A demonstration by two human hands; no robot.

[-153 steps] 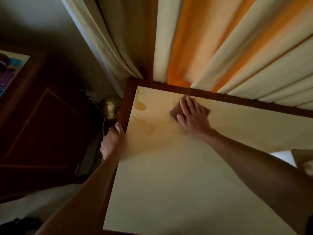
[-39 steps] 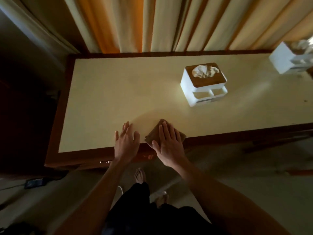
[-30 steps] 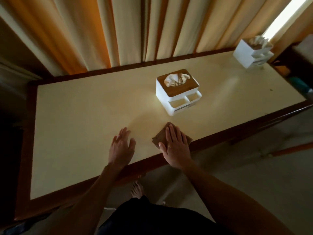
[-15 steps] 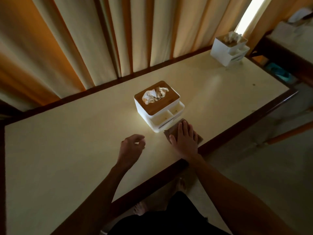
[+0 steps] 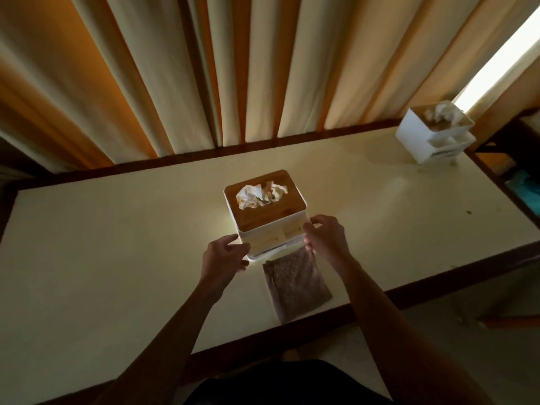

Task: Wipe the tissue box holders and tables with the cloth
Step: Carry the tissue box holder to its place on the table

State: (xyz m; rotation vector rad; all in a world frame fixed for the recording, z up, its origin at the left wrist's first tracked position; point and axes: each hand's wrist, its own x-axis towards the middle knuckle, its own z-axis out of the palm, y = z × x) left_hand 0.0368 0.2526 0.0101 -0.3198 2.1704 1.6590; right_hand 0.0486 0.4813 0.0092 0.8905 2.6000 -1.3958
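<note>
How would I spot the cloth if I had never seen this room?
Start at the long cream table in front of the curtains. Near its front edge stands a white tissue holder with a wooden lid. The cloth is the flat brown folded rectangle lying just in front of it, the only soft dark thing on the table.

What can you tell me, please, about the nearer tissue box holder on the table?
The nearer tissue box holder is a white box with a wooden-looking lid, crumpled tissue poking through it, and open front compartments. It stands upright mid-table, just behind the brown cloth. The left hand and right hand are at its front corners.
</note>
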